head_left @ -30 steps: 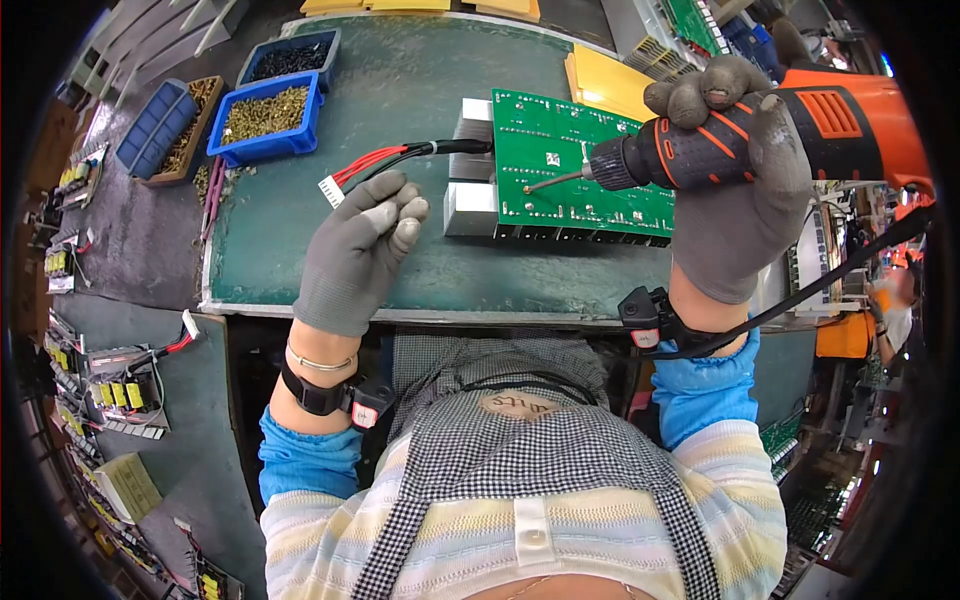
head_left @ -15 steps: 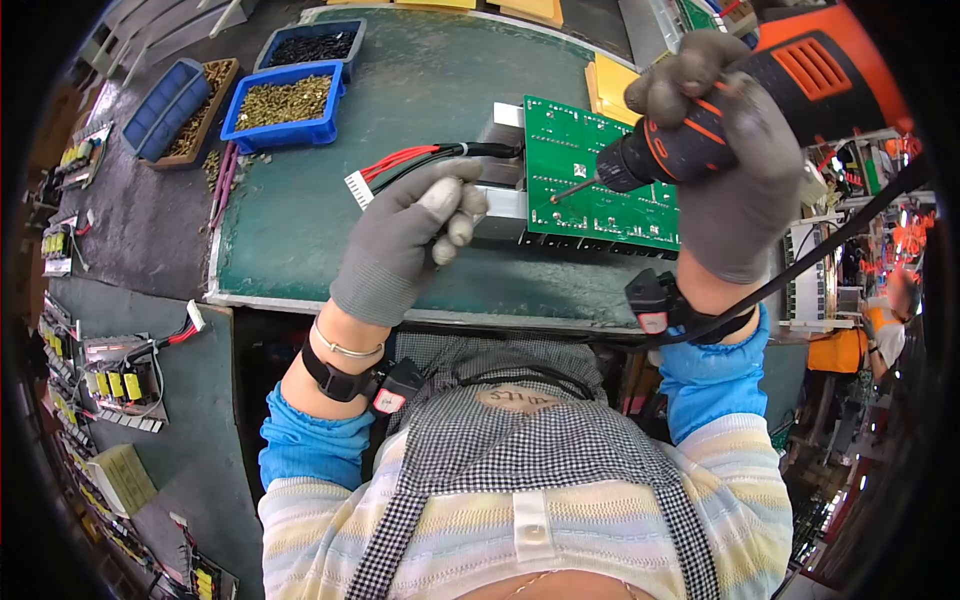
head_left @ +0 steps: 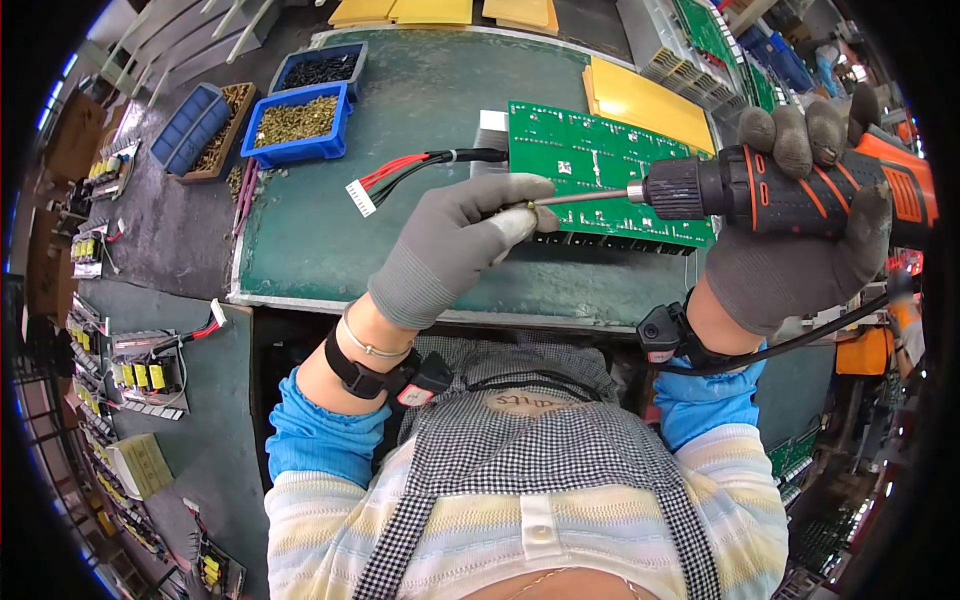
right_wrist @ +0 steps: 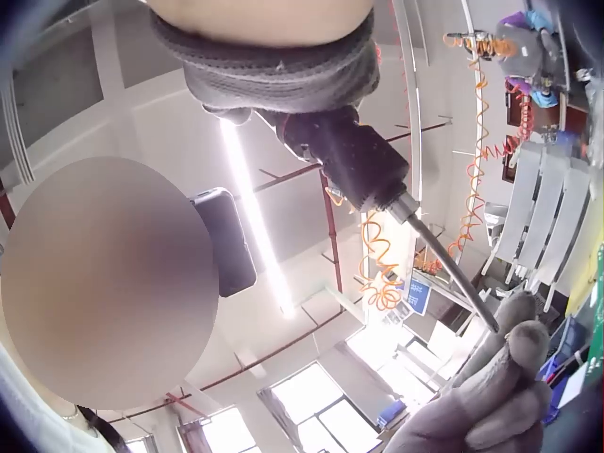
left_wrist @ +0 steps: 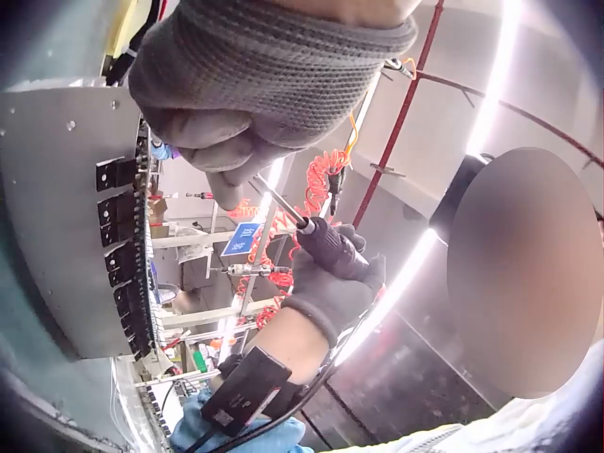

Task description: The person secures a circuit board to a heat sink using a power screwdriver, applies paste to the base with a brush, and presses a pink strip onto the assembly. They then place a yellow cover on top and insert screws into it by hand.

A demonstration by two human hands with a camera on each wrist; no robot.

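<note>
My gloved right hand (head_left: 790, 235) grips an orange-and-black power screwdriver (head_left: 800, 190) with its long bit pointing left. At the bit's tip, the thumb and forefinger of my gloved left hand (head_left: 450, 240) pinch a small brass-coloured screw (head_left: 530, 205), mostly hidden by the fingers. In the right wrist view the bit (right_wrist: 458, 274) reaches right to those fingertips. Behind both hands lies a green circuit board (head_left: 610, 160) on metal heat sinks. A red-and-black wire bundle (head_left: 405, 170) with a white connector (head_left: 360, 197) runs out from its left side.
On the green bench top (head_left: 420, 100) stand a blue bin (head_left: 345, 125) of small brass screws and a bin (head_left: 320, 70) of black parts. Yellow sheets (head_left: 650, 100) lie behind the board. A cable (head_left: 800, 345) trails below the right hand. Other assemblies (head_left: 145, 375) lie at left.
The bit has left the board's surface and swung level to meet the left fingertips. My left hand has moved right, from beside the wires to the board's front left corner.
</note>
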